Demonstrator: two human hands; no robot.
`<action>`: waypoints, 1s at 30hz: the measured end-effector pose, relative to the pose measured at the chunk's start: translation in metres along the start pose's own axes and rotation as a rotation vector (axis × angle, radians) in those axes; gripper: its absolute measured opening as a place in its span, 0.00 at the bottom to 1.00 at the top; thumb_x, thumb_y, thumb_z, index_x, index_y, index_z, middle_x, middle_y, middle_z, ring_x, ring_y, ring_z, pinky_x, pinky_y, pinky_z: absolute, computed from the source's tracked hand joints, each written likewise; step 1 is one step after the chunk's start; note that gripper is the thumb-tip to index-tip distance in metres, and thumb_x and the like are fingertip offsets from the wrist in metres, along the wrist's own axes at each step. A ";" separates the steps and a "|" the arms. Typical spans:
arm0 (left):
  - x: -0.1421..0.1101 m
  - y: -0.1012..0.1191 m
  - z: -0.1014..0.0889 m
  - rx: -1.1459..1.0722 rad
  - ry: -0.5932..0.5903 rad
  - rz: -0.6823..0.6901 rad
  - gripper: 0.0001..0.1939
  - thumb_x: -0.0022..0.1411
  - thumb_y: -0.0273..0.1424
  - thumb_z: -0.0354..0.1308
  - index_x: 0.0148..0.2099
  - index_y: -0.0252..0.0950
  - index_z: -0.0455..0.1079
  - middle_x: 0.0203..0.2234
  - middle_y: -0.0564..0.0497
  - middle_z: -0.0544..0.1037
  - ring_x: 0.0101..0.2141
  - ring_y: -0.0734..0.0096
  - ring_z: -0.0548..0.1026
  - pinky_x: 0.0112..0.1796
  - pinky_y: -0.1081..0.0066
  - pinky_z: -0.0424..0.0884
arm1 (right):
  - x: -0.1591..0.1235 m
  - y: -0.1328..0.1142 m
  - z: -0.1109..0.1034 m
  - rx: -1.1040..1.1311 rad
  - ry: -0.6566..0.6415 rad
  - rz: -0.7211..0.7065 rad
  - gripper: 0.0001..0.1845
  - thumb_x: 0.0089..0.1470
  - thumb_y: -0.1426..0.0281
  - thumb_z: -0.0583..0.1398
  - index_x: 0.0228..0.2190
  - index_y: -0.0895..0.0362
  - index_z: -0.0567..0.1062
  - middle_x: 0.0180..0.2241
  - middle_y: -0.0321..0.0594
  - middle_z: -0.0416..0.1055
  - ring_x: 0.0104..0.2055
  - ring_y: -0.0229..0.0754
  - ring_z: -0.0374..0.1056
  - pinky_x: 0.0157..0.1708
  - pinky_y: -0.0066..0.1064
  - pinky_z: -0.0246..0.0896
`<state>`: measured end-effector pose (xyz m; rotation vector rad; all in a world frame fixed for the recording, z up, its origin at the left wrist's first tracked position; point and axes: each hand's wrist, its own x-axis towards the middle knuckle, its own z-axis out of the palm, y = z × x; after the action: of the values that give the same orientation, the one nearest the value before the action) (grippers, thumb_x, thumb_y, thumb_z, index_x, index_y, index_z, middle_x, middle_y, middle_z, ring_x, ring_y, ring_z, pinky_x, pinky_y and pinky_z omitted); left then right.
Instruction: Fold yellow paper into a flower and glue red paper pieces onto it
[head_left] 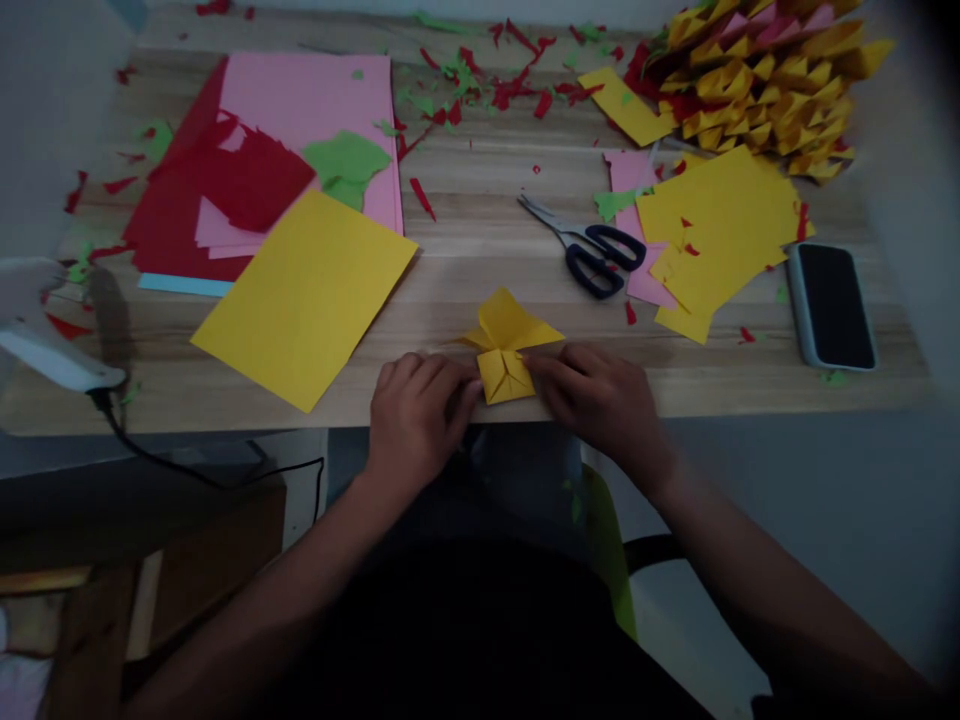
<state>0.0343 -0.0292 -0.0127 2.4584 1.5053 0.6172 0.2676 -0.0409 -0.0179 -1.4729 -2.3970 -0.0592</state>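
Note:
A small folded piece of yellow paper [507, 372] lies near the table's front edge, with creased flaps on its square lower part and pointed flaps spreading at the top. My left hand [421, 408] has its curled fingers at the paper's left edge. On the other side, the fingertips of my right hand [600, 402] pinch the right edge. Both thumbs are close to the paper's sides. A flat yellow sheet [307, 300] lies to the left of my left hand. Scissors [589, 245] with dark handles rest beyond my right hand, blades pointing away to the left.
Pink sheets [315, 90] and red paper [180, 215] are stacked at the back left. More yellow paper [724, 225] lies beside a phone [832, 305] on the right. A folded-paper model [765, 95] stands back right. A white corded tool [60, 340] sits far left. Scraps litter the table.

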 end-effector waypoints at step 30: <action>0.007 0.024 0.006 -0.118 -0.024 -0.256 0.09 0.65 0.38 0.61 0.45 0.42 0.73 0.42 0.52 0.80 0.44 0.58 0.73 0.44 0.56 0.60 | 0.008 -0.046 0.002 0.096 -0.088 0.182 0.17 0.66 0.68 0.55 0.51 0.55 0.78 0.34 0.42 0.74 0.37 0.44 0.68 0.39 0.35 0.59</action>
<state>0.0588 -0.0335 -0.0069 2.1332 1.6862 0.6049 0.2234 -0.0551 -0.0108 -1.6719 -2.2861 0.1643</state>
